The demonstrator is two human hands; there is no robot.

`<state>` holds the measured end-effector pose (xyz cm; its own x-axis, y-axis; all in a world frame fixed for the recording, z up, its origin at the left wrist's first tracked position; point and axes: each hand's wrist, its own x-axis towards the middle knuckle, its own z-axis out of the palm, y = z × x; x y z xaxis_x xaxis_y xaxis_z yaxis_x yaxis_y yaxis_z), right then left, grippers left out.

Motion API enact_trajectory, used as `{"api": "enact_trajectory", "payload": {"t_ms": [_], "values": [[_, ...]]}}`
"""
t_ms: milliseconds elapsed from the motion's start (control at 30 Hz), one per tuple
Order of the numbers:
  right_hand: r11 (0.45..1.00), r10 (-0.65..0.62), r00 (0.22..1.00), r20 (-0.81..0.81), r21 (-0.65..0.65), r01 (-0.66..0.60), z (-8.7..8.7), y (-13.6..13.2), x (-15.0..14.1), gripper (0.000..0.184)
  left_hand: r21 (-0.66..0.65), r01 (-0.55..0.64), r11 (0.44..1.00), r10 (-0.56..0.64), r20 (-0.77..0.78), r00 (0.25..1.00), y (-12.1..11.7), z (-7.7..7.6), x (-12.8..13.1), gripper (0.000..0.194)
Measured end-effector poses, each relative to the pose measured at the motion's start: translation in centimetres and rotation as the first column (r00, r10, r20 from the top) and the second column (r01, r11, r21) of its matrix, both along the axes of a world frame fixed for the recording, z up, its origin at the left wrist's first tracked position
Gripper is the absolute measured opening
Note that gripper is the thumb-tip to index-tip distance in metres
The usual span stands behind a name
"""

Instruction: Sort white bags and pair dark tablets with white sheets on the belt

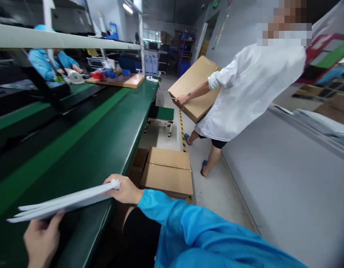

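Above the green work table (104,137) I hold a stack of thin white sheets (68,201), tilted and fanned into a few layers at its left end. I cannot tell what material they are. My right hand (123,189) is wrapped round the stack's right end, near the table edge. My left hand (42,236) grips its lower left part, with the thumb in front and the fingers partly hidden behind the sheets.
Closed cardboard boxes (167,171) stand on the floor beside the table. A person in a white coat (247,85) carries a large carton (195,89) in the aisle. A grey partition (289,178) runs along the right. Another person in blue (41,65) sits across the table.
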<state>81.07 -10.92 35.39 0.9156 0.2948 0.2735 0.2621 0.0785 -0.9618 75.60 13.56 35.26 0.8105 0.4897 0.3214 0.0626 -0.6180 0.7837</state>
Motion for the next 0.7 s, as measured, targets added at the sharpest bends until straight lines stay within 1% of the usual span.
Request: {"api": "enact_trajectory", "payload": {"t_ms": [67,100,167,300,333,400,500,567,600,700], "values": [[0.998,0.041,0.998,0.049,-0.039,-0.039,0.1,0.7,0.2,0.044,-0.144,-0.135,0.98,0.13,-0.042,0.991,0.4,0.1,0.2,0.036],[0.998,0.052,0.997,0.051,-0.05,-0.05,-0.1,1.0,0.3,0.044,-0.195,-0.163,0.967,0.154,-0.06,0.986,0.6,0.0,0.3,0.038],[0.996,0.063,0.998,0.027,-0.058,-0.061,-1.0,1.6,0.4,0.047,-0.249,-0.119,0.961,0.112,-0.046,0.993,0.9,-0.7,0.8,0.047],[0.997,0.063,0.998,-0.032,-0.044,-0.064,-3.2,2.5,0.6,0.054,-0.326,0.033,0.945,-0.016,0.054,0.998,1.5,-2.4,1.4,0.079],[0.997,0.063,0.997,-0.038,-0.034,-0.064,-3.6,2.6,0.6,0.054,-0.33,0.057,0.942,-0.036,0.069,0.997,1.6,-2.7,1.4,0.083],[0.997,0.074,0.997,-0.031,-0.014,-0.074,-4.2,2.9,0.7,0.05,-0.324,0.091,0.942,-0.065,0.088,0.994,1.7,-2.9,1.2,0.085],[0.996,0.087,0.995,-0.045,0.014,-0.087,-4.6,3.3,0.8,0.049,-0.326,0.106,0.94,-0.078,0.1,0.992,1.8,-2.5,0.8,0.079],[0.997,0.073,0.993,-0.097,0.03,-0.07,-4.7,3.6,1.0,0.057,-0.323,0.066,0.944,-0.046,0.067,0.997,1.8,-2.0,0.4,0.073],[0.998,0.053,0.991,-0.125,0.027,-0.05,-4.7,3.7,1.1,0.062,-0.311,0.027,0.95,-0.013,0.045,0.999,1.7,-1.7,0.2,0.074],[0.999,-0.014,0.988,-0.151,-0.053,0.006,-4.7,4.0,1.5,0.07,-0.249,-0.113,0.962,0.117,-0.002,0.993,1.5,-0.9,-0.1,0.089]]}}
